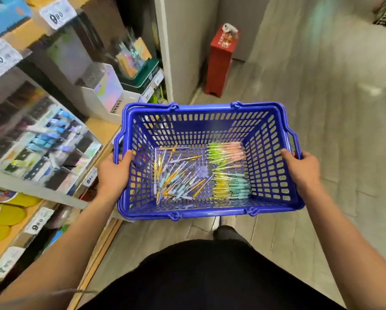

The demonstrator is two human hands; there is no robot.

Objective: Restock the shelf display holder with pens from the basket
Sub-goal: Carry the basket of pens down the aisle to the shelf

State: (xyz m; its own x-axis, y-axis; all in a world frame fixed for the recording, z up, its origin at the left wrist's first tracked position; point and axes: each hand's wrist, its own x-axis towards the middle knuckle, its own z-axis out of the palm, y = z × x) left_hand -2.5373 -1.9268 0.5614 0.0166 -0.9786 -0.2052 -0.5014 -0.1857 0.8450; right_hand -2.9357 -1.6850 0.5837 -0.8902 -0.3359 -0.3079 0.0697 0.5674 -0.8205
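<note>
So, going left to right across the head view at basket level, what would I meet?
Stocked shelf displays → left hand gripping the blue basket → loose pens → bundled pens → right hand gripping its other side.

Grey plank floor (310,108) fills the right; stocked wooden shelves (102,128) line the left; a red box (219,63) stands by a grey wall (187,41).

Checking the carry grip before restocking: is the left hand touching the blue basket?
Touching. The head view shows the left hand gripping the side rim of the basket, with the thumb hooked over the edge onto the inner wall.
</note>
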